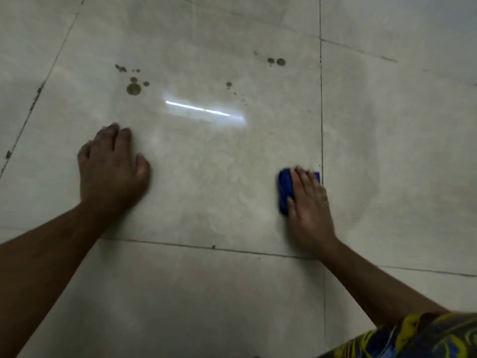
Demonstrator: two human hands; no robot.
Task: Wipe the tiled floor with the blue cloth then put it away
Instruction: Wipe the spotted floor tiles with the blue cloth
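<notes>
A folded blue cloth lies flat on the pale glossy tiled floor, near the right grout line of the middle tile. My right hand presses down on it, fingers spread over the top, so only the cloth's left side and far corner show. My left hand rests flat on the same tile at the left, holding nothing. Dark brown stain spots sit beyond my left hand, and more spots lie further back to the right.
Dark grout lines divide the large tiles. A bright streak of reflected light crosses the middle tile. A yellow and blue patterned garment shows at the bottom right corner.
</notes>
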